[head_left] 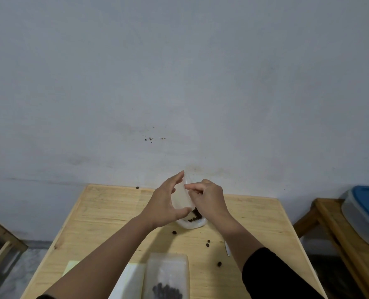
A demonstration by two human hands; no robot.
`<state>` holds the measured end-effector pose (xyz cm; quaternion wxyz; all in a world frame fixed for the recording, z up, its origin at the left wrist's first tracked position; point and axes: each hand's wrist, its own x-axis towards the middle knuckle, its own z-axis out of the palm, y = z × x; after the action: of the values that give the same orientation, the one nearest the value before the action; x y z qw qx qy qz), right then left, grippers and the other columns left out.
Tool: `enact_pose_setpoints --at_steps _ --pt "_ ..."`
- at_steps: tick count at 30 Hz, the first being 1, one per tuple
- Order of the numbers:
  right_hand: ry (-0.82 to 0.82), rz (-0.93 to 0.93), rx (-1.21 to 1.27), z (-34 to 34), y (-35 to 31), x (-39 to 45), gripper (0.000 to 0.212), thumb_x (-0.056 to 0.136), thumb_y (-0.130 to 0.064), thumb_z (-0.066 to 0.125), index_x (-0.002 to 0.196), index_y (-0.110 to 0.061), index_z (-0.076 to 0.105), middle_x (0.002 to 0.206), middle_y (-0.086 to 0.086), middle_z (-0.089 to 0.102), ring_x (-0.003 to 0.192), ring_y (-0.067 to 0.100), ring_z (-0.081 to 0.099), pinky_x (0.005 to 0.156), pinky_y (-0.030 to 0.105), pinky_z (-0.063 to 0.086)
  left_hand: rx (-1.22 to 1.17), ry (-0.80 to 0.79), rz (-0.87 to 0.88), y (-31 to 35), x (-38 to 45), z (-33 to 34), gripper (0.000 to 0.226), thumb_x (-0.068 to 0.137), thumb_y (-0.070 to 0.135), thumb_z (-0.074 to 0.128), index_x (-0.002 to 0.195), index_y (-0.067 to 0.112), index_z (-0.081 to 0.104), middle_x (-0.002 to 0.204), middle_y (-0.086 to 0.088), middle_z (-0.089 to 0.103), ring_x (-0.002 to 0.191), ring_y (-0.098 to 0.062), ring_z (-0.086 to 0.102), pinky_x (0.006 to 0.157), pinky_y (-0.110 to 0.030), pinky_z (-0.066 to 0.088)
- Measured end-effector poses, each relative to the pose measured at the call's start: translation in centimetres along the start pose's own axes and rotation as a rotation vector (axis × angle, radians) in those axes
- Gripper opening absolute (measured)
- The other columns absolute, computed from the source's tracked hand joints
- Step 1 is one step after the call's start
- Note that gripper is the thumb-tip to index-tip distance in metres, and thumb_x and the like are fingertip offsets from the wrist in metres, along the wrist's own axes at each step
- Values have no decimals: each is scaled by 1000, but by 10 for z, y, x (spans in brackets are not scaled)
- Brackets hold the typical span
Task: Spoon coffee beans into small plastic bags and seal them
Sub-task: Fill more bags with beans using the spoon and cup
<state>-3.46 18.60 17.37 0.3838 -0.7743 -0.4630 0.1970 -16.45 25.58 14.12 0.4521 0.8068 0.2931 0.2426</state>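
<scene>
left grip (166,203) pinches small bag (186,203) edge | right grip (207,201) pinches bag top | beans (195,215) at bottom | above desk (105,214)

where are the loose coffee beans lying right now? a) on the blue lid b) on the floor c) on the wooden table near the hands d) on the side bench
c: several loose coffee beans lie scattered on the wooden table, just below the held plastic bag.

Wall (179,72): pale grey, stained, beyond the fingers.
Table (105,214): light wood, under the fingers.
Side stand (328,214): wooden, right of fingers.
</scene>
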Motion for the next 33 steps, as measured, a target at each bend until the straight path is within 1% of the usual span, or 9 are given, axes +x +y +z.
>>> enact_pose_setpoints --at_steps 3,7,11,17,21,24,28,30,33 --pt "-13 -1 -9 1 -1 -2 25 89 -8 56 103 -19 72 73 -10 49 64 0 49 59 1 38 46 -44 -21 -2 1 0 114 58 37 84 148 31 14 151 19 23 138 3 21 110 -21 25" --pt "-59 -20 1 4 -3 -4 23 88 -9 57 102 -20 72 79 -6 53 71 5 53 60 2 39 62 -50 -7 -1 1 2 125 58 37 86 150 24 2 149 23 8 137 9 7 109 -14 14" --pt "-72 -26 -13 7 -1 -5 25 88 -6 56 101 -19 73 79 -5 52 66 2 50 59 3 39 135 7 34 -9 1 1 113 61 33 83 149 22 11 150 14 20 138 2 18 106 -12 18" --pt "-41 0 -13 9 5 -6 25 88 -6 54 100 -18 73 74 -10 48 61 1 49 57 3 40 141 120 80 -20 -2 0 97 64 20 80 144 26 26 132 8 41 119 1 38 92 1 25" --pt "-9 40 170 7 10 -9 24 87 -10 57 93 -25 74 83 -4 60 73 8 61 69 8 46 158 170 76 -27 -5 4 91 64 22 79 142 22 31 132 9 41 118 5 37 94 2 23" --pt "49 170 306 5 38 -11 23 88 -10 57 94 -25 73 96 -6 70 84 10 67 80 22 53 176 201 43 -33 -8 7 90 65 23 79 142 21 32 132 10 40 119 4 37 94 2 22" --pt "199 360 24 11 101 -22 20 87 -8 56 96 -1 72 88 15 72 70 21 59 69 22 44 189 219 -24 -44 -14 13 91 62 25 79 141 17 34 132 8 41 117 3 37 93 5 20" --pt "129 452 -125 17 131 -30 22 83 -15 52 83 -5 71 80 15 67 75 27 59 65 26 40 200 220 -42 -48 -17 18 92 62 23 80 141 16 35 131 8 41 115 2 38 92 4 22" --pt "85 535 -258 26 163 -41 22 83 -18 54 62 -16 54 69 6 53 71 25 52 61 28 28 210 221 -72 -51 -19 24 94 60 26 81 142 17 34 128 12 39 115 4 38 92 3 23"
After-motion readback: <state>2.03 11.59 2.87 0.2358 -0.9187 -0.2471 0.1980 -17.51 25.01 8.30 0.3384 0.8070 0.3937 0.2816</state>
